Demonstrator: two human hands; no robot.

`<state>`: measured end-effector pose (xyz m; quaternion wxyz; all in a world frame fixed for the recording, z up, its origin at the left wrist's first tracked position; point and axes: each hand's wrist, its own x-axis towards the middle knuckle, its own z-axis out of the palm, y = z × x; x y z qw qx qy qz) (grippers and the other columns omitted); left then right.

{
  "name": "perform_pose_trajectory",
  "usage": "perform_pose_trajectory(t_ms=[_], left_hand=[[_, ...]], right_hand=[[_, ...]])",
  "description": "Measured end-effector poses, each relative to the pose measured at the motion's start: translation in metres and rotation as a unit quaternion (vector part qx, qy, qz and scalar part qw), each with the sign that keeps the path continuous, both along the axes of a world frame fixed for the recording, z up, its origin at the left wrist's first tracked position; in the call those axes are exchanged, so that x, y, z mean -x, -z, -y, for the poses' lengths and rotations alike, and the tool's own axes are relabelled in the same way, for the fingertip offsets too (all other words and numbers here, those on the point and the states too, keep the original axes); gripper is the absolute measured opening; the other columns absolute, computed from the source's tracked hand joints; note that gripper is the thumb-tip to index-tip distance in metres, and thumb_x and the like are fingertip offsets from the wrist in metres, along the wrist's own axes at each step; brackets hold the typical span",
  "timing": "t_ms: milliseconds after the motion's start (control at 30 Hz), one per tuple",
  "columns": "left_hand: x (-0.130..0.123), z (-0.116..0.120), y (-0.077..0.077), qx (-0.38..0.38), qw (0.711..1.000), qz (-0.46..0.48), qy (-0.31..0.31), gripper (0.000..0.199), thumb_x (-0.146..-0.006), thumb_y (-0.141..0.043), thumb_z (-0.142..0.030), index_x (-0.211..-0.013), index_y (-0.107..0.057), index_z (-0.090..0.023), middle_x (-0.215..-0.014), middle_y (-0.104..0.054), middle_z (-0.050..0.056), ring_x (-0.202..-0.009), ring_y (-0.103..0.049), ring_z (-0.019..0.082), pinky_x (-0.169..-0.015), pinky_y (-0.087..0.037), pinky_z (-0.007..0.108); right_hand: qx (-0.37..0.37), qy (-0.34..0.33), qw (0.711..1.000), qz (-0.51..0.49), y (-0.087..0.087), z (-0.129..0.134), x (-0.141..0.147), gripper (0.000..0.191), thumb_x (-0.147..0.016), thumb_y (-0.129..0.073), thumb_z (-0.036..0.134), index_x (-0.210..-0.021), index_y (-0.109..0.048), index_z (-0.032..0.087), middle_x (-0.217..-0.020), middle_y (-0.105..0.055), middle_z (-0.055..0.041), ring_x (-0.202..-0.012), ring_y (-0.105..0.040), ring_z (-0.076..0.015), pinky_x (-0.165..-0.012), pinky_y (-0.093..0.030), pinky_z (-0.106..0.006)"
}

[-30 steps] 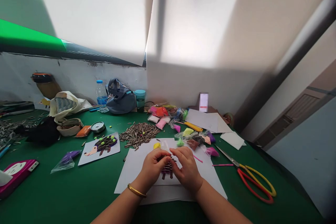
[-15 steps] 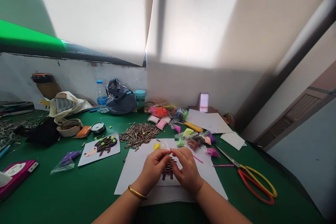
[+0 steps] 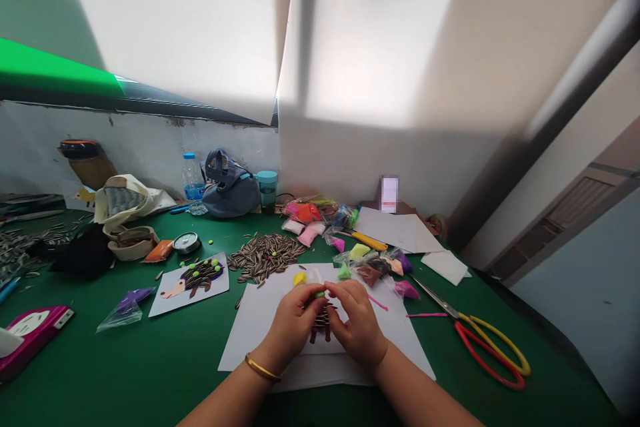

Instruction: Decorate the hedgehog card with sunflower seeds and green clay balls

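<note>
Here, nearest, a gold bangle (image 3: 263, 369) circles the left wrist, and both hands hover over white paper (image 3: 270, 340) on the green table (image 3: 165, 373). The left hand (image 3: 291, 319) is nearly closed, thumb and forefinger pinching a small green lump (image 3: 319, 294). The right hand (image 3: 361, 325) is loosely curled, with a gap between thumb and forefinger; its forefinger reaches close beside the lump, though whether it touches cannot be told. Beneath and between the hands lies a seed figure (image 3: 321, 323) with brown legs, partly covered by the fingers. On the right, scissors (image 3: 465, 320) lie open, with one red and one yellow handle; on the left are a magenta box (image 3: 37, 337) and a purple packet (image 3: 129, 305). Beyond the packet, a card (image 3: 167, 305) bears a hedgehog (image 3: 200, 275) with seed spines and green dots. A heap of seeds (image 3: 265, 255) lies beyond the paper's left part, and a yellow lump (image 3: 299, 278) sits near the paper's far edge. Clay packets (image 3: 367, 270) spread to the right. Farther back stand a bottle (image 3: 192, 180), a blue bag (image 3: 229, 190), a teal-lidded cup (image 3: 267, 190) and, to the right, a phone (image 3: 389, 194) near the wall.
</note>
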<state>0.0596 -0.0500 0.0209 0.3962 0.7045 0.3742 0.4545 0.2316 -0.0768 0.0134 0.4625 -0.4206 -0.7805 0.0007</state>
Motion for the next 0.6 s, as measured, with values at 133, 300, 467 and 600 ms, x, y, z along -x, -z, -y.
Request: perform_pose_trajectory(t_ms=[133, 300, 467, 600], left_hand=[[0.0007, 0.0027, -0.0049, 0.014, 0.999, -0.037, 0.007, 0.016, -0.085, -0.062, -0.032, -0.084, -0.07, -0.019, -0.074, -0.067, 0.001, -0.068, -0.061, 0.016, -0.065, -0.048, 0.026], [0.0013, 0.0052, -0.0084, -0.055, 0.994, -0.095, 0.016, 0.033, -0.09, -0.059, -0.04, -0.065, -0.064, -0.019, -0.066, -0.061, 0.0, -0.065, -0.056, 0.014, -0.062, -0.041, 0.025], [0.0027, 0.007, -0.0098, -0.081, 0.99, -0.115, 0.03, 0.038, -0.094, -0.052, -0.043, -0.069, -0.066, -0.019, -0.069, -0.063, 0.001, -0.069, -0.057, 0.014, -0.066, -0.04, 0.025], [0.0032, 0.0081, -0.0104, -0.065, 0.991, -0.112, 0.03, 0.038, -0.094, -0.052, -0.045, -0.072, -0.067, -0.019, -0.072, -0.065, 0.002, -0.071, -0.058, 0.015, -0.067, -0.042, 0.026]], right_hand=[[-0.022, -0.005, 1.0, 0.0, 0.0007, -0.0008, 0.0012, 0.035, -0.089, -0.059, 0.021, -0.124, -0.057, 0.023, -0.1, -0.066, -0.0066, -0.092, -0.057, -0.0234, -0.082, -0.045, -0.042], [-0.029, -0.024, 0.999, -0.016, -0.0012, 0.0006, 0.0034, 0.018, -0.091, -0.061, 0.026, -0.109, -0.064, 0.024, -0.093, -0.066, -0.005, -0.087, -0.057, -0.0217, -0.079, -0.044, -0.04], [-0.026, -0.038, 0.999, -0.028, -0.0031, 0.0038, 0.0031, 0.012, -0.092, -0.06, 0.024, -0.103, -0.065, 0.024, -0.088, -0.065, -0.0039, -0.083, -0.056, -0.0207, -0.077, -0.043, -0.039], [-0.03, -0.039, 0.998, -0.032, -0.002, 0.0036, 0.0017, 0.012, -0.093, -0.058, 0.02, -0.1, -0.067, 0.024, -0.086, -0.065, -0.0035, -0.082, -0.055, -0.02, -0.076, -0.043, -0.039]])
